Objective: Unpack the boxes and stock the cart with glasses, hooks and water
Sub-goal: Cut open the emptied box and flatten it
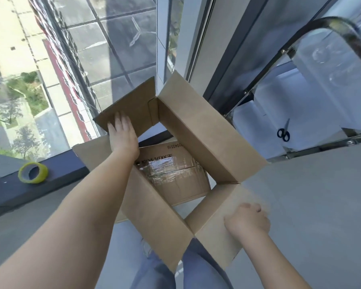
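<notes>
A pale grey floor (321,205) runs up to a tall window (117,38) that looks down on paving and greenery far below, with a dark sill (56,178) along its foot. On the sill, off to the left, lies a yellow roll of tape (33,172). In the middle of the view a person holds an open cardboard box (204,134), tilted cornerwise, with all its flaps spread outward. The left hand (123,134) lies flat on the far left flap (131,109), fingers straight and together, pressing against the cardboard. The right hand (247,221) is at the near right flap (215,217), its fingers curled over the flap's edge; that flap is blurred, so how firmly it is gripped cannot be made out. Through the open box a second, smaller cardboard box (175,174) shows below, its top sealed with clear tape and printed with dark lettering that is too blurred to read. The person's legs in blue jeans (196,268) appear under the box at the bottom of the view. To the right stands a metal cart (300,51) with a curved dark handle and shiny rails; its shelves are covered with white sheets, and a pair of black-handled scissors (283,132) lies on the lower shelf. No glasses, hooks or water can be made out clearly in the cart.
</notes>
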`<action>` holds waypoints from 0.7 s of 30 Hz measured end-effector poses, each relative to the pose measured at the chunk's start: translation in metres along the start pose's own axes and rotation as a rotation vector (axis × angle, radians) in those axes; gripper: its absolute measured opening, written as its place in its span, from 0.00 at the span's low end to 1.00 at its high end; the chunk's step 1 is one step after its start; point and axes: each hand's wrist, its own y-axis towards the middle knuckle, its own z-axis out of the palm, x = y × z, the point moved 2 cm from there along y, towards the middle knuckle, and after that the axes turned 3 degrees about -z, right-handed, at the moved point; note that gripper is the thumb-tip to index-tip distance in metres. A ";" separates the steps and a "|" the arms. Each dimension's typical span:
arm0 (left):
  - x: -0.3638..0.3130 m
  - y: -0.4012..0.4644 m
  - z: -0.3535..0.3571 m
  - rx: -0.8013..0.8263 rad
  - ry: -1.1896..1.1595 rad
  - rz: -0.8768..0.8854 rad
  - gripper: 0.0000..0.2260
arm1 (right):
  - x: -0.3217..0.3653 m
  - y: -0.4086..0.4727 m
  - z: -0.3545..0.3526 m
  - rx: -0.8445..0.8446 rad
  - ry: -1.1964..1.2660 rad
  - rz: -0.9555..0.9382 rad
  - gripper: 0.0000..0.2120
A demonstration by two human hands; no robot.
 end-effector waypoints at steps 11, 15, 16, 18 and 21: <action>-0.005 0.022 0.005 -0.224 -0.120 0.079 0.39 | 0.042 0.011 0.041 0.144 0.349 0.073 0.52; 0.003 0.036 -0.010 -0.229 -0.132 0.014 0.36 | 0.050 0.010 0.038 0.130 0.491 0.104 0.53; 0.006 0.041 -0.011 -0.208 -0.151 0.008 0.36 | 0.051 0.011 0.038 0.124 0.514 0.106 0.53; 0.010 0.050 -0.011 -0.139 -0.240 0.006 0.39 | 0.052 0.014 0.039 0.119 0.566 0.095 0.54; 0.012 0.058 -0.008 -0.089 -0.311 0.025 0.40 | 0.054 0.014 0.040 0.108 0.596 0.110 0.54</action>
